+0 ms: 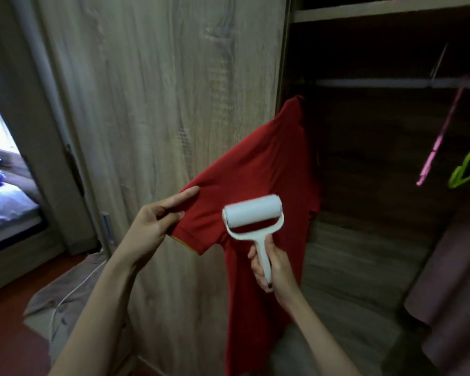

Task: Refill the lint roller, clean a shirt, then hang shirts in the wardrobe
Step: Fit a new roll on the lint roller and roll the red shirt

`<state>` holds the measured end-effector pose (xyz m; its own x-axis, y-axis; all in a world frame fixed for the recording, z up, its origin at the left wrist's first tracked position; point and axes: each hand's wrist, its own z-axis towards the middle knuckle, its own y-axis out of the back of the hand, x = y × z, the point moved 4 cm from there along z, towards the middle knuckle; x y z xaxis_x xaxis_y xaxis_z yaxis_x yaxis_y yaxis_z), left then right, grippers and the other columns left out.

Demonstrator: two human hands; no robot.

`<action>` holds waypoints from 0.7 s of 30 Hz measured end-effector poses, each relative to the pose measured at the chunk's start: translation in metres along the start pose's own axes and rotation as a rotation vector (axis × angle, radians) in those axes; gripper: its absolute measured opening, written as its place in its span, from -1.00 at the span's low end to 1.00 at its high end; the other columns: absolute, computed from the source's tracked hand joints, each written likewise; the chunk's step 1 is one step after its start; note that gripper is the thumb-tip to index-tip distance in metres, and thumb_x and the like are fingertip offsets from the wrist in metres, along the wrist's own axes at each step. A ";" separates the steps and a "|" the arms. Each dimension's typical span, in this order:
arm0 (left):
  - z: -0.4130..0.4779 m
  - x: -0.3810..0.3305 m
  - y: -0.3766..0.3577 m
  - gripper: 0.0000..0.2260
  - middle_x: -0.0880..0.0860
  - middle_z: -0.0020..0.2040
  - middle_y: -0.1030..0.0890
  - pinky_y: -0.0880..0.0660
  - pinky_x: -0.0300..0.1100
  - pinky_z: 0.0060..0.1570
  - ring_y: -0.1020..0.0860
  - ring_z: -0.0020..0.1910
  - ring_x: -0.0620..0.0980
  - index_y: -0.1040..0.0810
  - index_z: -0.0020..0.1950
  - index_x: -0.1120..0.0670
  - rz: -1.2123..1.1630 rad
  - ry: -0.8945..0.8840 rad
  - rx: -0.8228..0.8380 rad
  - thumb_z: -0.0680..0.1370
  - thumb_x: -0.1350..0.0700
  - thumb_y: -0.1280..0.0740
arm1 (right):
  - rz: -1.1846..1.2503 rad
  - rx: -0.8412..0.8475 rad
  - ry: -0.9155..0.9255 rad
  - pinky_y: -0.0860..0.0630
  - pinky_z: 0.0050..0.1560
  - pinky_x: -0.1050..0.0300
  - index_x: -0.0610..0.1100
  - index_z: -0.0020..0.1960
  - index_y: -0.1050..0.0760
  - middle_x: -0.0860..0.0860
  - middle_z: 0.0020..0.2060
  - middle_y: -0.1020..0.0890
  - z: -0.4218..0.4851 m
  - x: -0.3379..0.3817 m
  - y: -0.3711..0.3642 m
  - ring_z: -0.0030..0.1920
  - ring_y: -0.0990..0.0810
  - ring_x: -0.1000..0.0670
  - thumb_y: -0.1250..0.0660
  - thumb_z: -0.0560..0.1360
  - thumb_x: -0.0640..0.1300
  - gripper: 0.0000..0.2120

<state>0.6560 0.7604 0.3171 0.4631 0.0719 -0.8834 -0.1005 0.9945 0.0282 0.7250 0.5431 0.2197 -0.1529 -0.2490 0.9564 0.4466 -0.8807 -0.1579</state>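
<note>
Two hands work on one red shirt, which hangs down in front of the wardrobe door at the edge of the open compartment; what its top is hooked on cannot be made out. The left hand pinches the shirt's short sleeve near the hem between thumb and fingers, the forefinger lying straight along the upper edge, and holds the sleeve stretched out to the side. The right hand has its fingers curled round the white handle of the lint roller, whose white roll lies against the cloth just beside the sleeve seam. Inside the wardrobe, a pink hanger and a green hanger hang to the right by the rail. A grey cloth lies on the floor at left, and a bed shows beyond.
</note>
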 end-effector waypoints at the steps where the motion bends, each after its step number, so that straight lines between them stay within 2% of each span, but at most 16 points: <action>1: 0.000 0.000 0.000 -0.49 -0.03 0.28 -0.58 -0.29 -0.25 0.38 -0.46 0.35 -0.08 -0.63 0.20 -0.06 -0.005 -0.002 -0.007 0.53 0.48 -0.17 | -0.034 -0.024 -0.010 -0.13 -0.65 0.35 -0.22 -0.17 -0.48 -0.02 -0.58 -0.32 -0.007 -0.008 0.001 -0.68 -0.24 0.08 -0.13 0.42 0.38 -0.38; 3: -0.001 -0.001 -0.001 -0.51 -0.04 0.28 -0.58 -0.32 -0.29 0.35 -0.47 0.34 -0.09 -0.62 0.21 -0.02 -0.016 -0.003 -0.014 0.53 0.48 -0.16 | -0.084 -0.053 0.004 -0.13 -0.64 0.35 -0.21 -0.19 -0.49 0.00 -0.59 -0.33 -0.007 -0.007 0.002 -0.68 -0.24 0.08 -0.15 0.38 0.41 -0.36; 7: 0.001 -0.003 -0.004 -0.50 -0.06 0.24 -0.61 -0.43 -0.38 0.20 -0.51 0.29 -0.13 -0.66 0.13 -0.07 -0.071 0.010 -0.058 0.54 0.47 -0.16 | -0.107 -0.012 0.109 -0.12 -0.64 0.35 -0.21 -0.18 -0.47 0.03 -0.59 -0.33 0.025 0.043 -0.008 -0.67 -0.24 0.10 -0.04 0.54 0.20 -0.50; 9: 0.003 -0.003 -0.004 -0.49 -0.06 0.21 -0.63 -0.46 -0.39 0.14 -0.53 0.27 -0.12 -0.68 0.10 -0.06 -0.108 0.020 -0.072 0.53 0.48 -0.15 | -0.106 0.019 0.125 -0.12 -0.64 0.34 -0.21 -0.18 -0.46 0.03 -0.59 -0.33 0.026 0.043 -0.010 -0.67 -0.25 0.10 -0.03 0.57 0.17 -0.51; 13: 0.004 -0.005 -0.003 -0.51 -0.04 0.25 -0.60 -0.40 -0.31 0.29 -0.50 0.31 -0.09 -0.66 0.14 -0.03 -0.090 0.022 -0.072 0.53 0.48 -0.15 | -0.085 -0.025 0.030 -0.14 -0.65 0.37 -0.22 -0.19 -0.46 0.01 -0.59 -0.33 -0.002 -0.001 -0.001 -0.68 -0.25 0.09 -0.12 0.45 0.32 -0.43; 17: 0.006 -0.008 -0.005 -0.58 -0.05 0.22 -0.62 -0.38 -0.29 0.31 -0.51 0.30 -0.09 -0.59 0.22 0.05 -0.072 0.038 -0.092 0.54 0.45 -0.18 | -0.102 0.020 0.091 -0.13 -0.65 0.36 -0.19 -0.21 -0.46 0.02 -0.59 -0.34 0.028 0.043 -0.006 -0.67 -0.25 0.10 -0.07 0.57 0.20 -0.51; 19: 0.008 -0.009 -0.006 -0.64 -0.04 0.23 -0.61 -0.38 -0.28 0.32 -0.50 0.30 -0.09 -0.56 0.26 0.07 -0.052 0.024 -0.108 0.55 0.39 -0.23 | -0.080 0.059 0.098 -0.13 -0.64 0.34 -0.19 -0.20 -0.46 0.00 -0.58 -0.33 0.037 0.054 -0.008 -0.66 -0.25 0.10 -0.06 0.57 0.20 -0.51; 21: 0.009 -0.010 -0.004 -0.63 -0.02 0.29 -0.58 -0.38 -0.26 0.33 -0.49 0.33 -0.08 -0.53 0.32 0.07 -0.029 0.002 -0.118 0.54 0.33 -0.29 | -0.059 0.041 0.060 -0.12 -0.64 0.35 -0.18 -0.21 -0.47 -0.01 -0.59 -0.34 0.023 0.034 -0.001 -0.68 -0.25 0.09 -0.09 0.54 0.28 -0.47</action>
<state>0.6596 0.7561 0.3301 0.4653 0.0425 -0.8841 -0.1896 0.9804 -0.0526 0.7397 0.5452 0.2579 -0.2319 -0.2217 0.9471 0.4707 -0.8777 -0.0902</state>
